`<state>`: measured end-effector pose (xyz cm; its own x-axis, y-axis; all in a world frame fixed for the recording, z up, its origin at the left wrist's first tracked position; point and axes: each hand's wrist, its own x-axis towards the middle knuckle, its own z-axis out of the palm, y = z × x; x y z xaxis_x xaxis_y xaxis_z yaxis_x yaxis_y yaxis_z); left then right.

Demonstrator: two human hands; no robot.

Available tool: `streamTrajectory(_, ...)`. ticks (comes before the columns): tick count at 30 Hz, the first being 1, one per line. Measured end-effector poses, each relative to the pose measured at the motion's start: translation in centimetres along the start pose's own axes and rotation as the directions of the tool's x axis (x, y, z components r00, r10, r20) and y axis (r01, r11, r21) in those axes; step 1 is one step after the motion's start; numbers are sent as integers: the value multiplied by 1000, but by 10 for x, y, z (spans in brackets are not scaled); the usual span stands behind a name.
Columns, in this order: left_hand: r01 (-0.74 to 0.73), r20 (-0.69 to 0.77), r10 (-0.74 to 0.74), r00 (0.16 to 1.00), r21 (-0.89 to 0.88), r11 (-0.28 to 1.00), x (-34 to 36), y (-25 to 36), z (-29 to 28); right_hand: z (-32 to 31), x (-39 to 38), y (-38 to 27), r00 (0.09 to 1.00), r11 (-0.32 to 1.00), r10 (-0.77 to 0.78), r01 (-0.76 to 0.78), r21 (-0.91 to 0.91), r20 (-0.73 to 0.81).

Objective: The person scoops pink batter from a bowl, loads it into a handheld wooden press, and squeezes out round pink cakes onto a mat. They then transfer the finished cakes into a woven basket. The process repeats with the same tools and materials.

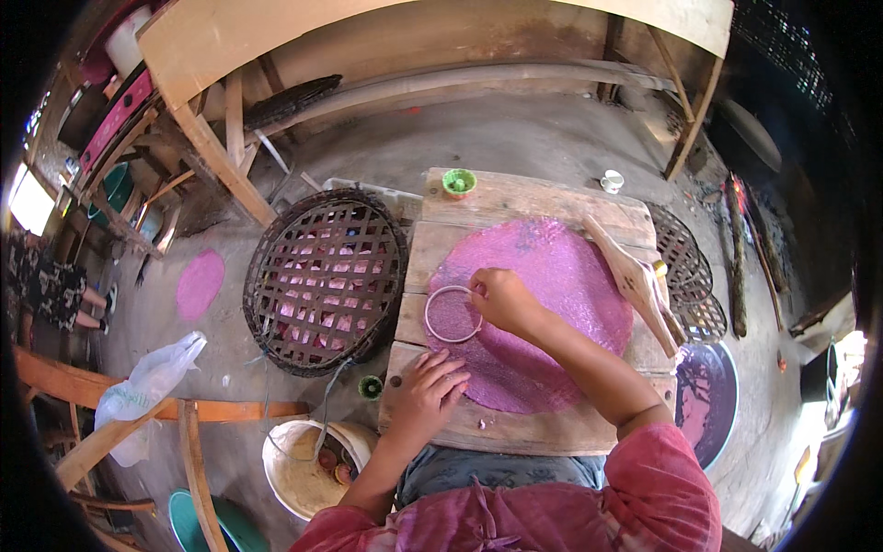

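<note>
head cam: left fisheye of worn pair
aim: down over left hand (428,388), right hand (506,302), counter (561,195)
range: near counter, wide out to wall (441,41)

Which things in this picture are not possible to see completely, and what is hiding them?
All in the head view:
Right hand: its back hides how the fingertips grip the white ring.
Dark woven basket: its weave hides most of the pink contents.
Blue basin: the wooden table covers its left part.
Bystander: the left rim cuts off the upper body.
</note>
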<state>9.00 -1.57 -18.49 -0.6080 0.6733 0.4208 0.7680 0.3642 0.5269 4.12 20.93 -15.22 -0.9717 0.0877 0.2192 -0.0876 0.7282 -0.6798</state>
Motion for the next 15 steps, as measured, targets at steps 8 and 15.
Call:
streamTrajectory(8, 15, -24, -16, 1000, -28, 999, -4, -6, 5, -127, -97, 33, 859, 630, 85, -439, -641, -505)
streamTrajectory(15, 23, -15, -24, 1000, -12, 1000, 3, 5, -1, -137, -159, 68, 734, 633, 404, -655, -412, -546)
